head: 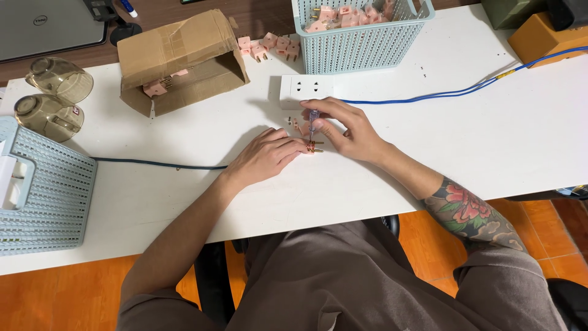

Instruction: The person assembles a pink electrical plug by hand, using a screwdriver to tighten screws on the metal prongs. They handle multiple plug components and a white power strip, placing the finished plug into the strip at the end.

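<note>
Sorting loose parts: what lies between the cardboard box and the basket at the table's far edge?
In the head view, loose pink plugs lie on the table between the cardboard box and the basket.

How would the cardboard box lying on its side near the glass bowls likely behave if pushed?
The cardboard box would probably slide easily: it looks light, holding only a pink plug at its mouth. Its creased, taped walls suggest it would flex rather than stay stiff. Lying flat on the white table, it seems unlikely to tip.

Home workshop, plug baskets [361, 37], power strip [304, 90]

Bare table [465, 135] rightward; power strip [300, 91], basket [361, 46] behind.
</note>
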